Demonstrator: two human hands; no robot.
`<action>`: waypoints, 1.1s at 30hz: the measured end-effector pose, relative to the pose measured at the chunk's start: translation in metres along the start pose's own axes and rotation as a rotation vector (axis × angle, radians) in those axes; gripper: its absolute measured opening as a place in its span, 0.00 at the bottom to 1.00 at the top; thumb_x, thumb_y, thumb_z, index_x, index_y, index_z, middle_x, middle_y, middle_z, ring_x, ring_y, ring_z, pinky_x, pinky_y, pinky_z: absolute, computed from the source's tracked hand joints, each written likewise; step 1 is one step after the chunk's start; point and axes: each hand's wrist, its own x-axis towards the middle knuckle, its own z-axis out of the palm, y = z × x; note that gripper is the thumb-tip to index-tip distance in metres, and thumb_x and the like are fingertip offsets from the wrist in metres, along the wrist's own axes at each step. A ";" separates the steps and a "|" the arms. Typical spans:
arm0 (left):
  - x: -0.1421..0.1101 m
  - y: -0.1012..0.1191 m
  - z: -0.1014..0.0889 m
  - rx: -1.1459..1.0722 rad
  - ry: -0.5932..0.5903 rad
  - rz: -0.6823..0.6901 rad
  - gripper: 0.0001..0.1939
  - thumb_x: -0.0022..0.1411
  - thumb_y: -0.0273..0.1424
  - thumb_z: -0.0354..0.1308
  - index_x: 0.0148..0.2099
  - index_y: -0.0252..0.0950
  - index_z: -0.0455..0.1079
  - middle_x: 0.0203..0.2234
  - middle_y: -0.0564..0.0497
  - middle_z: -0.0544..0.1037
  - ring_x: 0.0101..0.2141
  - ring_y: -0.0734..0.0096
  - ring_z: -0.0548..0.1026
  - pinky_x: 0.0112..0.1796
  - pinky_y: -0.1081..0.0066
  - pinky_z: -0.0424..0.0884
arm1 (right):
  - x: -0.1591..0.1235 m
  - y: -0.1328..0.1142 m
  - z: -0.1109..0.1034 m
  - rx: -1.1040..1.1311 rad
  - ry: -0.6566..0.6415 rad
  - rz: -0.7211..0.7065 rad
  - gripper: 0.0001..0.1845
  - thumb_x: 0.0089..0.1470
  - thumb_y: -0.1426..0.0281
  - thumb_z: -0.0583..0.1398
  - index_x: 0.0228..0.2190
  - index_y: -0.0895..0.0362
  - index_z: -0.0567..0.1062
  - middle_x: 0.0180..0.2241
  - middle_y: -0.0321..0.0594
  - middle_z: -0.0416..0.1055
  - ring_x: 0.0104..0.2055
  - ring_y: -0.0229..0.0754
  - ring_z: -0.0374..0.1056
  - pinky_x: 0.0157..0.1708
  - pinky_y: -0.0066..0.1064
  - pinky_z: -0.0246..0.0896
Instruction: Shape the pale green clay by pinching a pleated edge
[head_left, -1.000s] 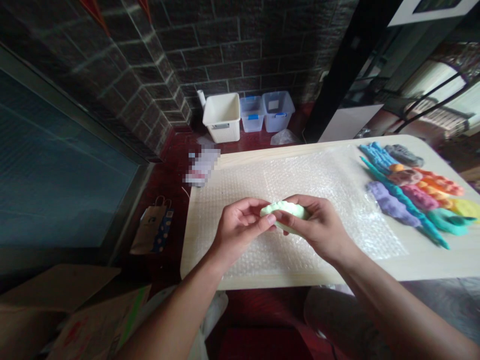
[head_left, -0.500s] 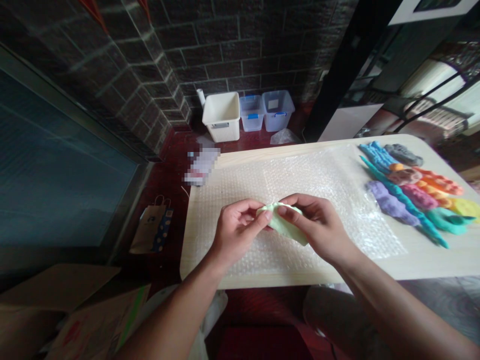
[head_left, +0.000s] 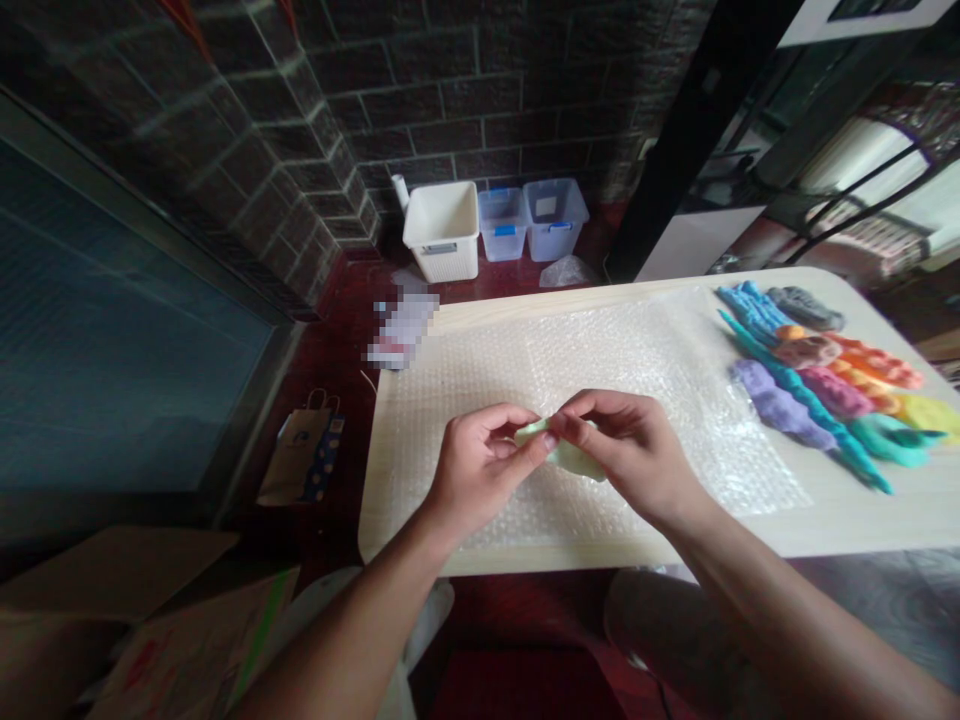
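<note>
Pale green clay-like piece [head_left: 581,464] is over the bubble wrap [head_left: 472,370], fingers of left hand [head_left: 474,468] and right hand [head_left: 645,455] clamped on its upper edge; looks light, soft, easily dented, best pinched gently there

This looks like an indoor craft corner, though whether in a home or a studio is unclear. Colourful clay-like lumps [head_left: 784,405] lie on a pale table [head_left: 840,525]; storage bins [head_left: 442,255] stand near a brick-patterned wall [head_left: 480,70].
</note>
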 end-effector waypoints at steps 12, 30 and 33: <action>0.006 0.013 0.007 -0.143 0.089 -0.022 0.14 0.59 0.39 0.76 0.37 0.34 0.79 0.29 0.51 0.82 0.28 0.69 0.82 0.34 0.69 0.84 | 0.001 -0.001 0.003 0.086 -0.066 0.101 0.19 0.48 0.59 0.79 0.36 0.59 0.85 0.29 0.41 0.81 0.28 0.41 0.72 0.29 0.32 0.70; 0.002 0.001 0.006 -0.103 -0.017 -0.076 0.14 0.58 0.35 0.77 0.42 0.33 0.80 0.35 0.49 0.83 0.34 0.68 0.81 0.38 0.71 0.81 | 0.002 0.000 0.002 0.015 0.032 0.087 0.20 0.49 0.55 0.77 0.25 0.57 0.81 0.22 0.36 0.74 0.22 0.35 0.62 0.21 0.27 0.53; 0.004 0.005 0.007 -0.167 0.027 -0.104 0.15 0.56 0.35 0.78 0.40 0.33 0.80 0.33 0.49 0.82 0.32 0.68 0.82 0.37 0.69 0.83 | 0.002 0.000 0.003 0.057 -0.013 0.105 0.20 0.50 0.53 0.77 0.29 0.57 0.83 0.24 0.38 0.77 0.24 0.38 0.67 0.23 0.29 0.60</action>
